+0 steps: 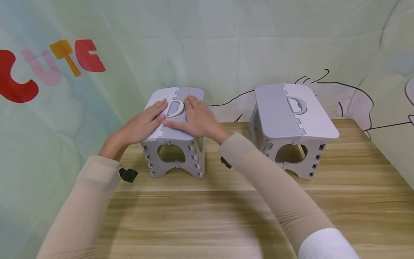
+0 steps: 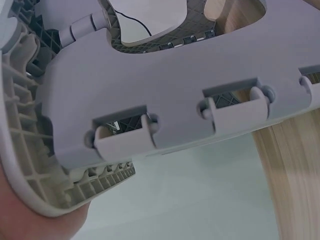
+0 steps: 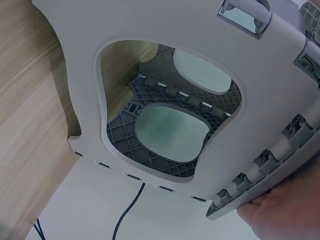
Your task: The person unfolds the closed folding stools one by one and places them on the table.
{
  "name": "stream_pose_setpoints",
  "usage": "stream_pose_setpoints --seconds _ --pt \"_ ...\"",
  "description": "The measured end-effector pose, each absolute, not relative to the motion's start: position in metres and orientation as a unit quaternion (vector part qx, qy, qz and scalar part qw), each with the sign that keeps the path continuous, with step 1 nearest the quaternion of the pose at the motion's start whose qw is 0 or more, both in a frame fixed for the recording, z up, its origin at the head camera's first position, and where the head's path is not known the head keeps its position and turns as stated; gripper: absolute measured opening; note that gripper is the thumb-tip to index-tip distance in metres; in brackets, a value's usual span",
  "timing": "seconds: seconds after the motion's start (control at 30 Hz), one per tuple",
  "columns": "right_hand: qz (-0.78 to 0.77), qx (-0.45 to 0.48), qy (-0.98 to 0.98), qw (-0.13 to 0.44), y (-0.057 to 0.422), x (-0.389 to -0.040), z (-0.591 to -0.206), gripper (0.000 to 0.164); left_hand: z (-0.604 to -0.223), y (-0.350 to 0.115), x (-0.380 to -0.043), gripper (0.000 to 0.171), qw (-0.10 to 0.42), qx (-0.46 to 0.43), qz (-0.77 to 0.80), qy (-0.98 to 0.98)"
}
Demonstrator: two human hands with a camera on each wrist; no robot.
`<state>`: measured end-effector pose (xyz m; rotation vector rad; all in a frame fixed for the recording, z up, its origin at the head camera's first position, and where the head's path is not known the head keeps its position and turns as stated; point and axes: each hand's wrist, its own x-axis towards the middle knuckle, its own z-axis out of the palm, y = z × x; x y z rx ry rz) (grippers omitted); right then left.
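Note:
Two folding step stools with white and grey tops stand unfolded on a wooden table. Both hands rest on the top of the left folding stool (image 1: 176,94), on either side of its D-shaped handle. My left hand (image 1: 142,124) lies with straight fingers on the white half. The right hand (image 1: 198,118) lies flat on the grey half, its thumb stretched toward the left hand. In the left wrist view, the stool's hinged leg panel (image 2: 165,85) fills the frame. The right wrist view shows a leg panel (image 3: 85,65) with a large opening, and part of the right hand under the top's edge.
The second folding stool (image 1: 278,111) stands to the right, near the right forearm. Both stools are on the wood-grain table (image 1: 194,208). A printed cloth backdrop (image 1: 226,46) hangs behind and along the left, with coloured letters and black line drawings.

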<state>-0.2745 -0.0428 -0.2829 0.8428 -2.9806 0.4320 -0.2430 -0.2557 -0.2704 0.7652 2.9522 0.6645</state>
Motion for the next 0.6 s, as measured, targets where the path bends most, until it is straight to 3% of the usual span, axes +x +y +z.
stream_pose_setpoints --seconds 0.47,0.6 --pt "0.207 0.256 -0.944 0.02 -0.032 -0.276 -0.281 0.105 -0.266 -0.249 -0.25 0.06 0.02 0.24 0.213 0.947" --pt "0.213 0.256 -0.943 0.02 -0.032 -0.271 -0.275 0.103 -0.264 -0.248 -0.249 0.062 0.003 0.239 0.214 0.947"
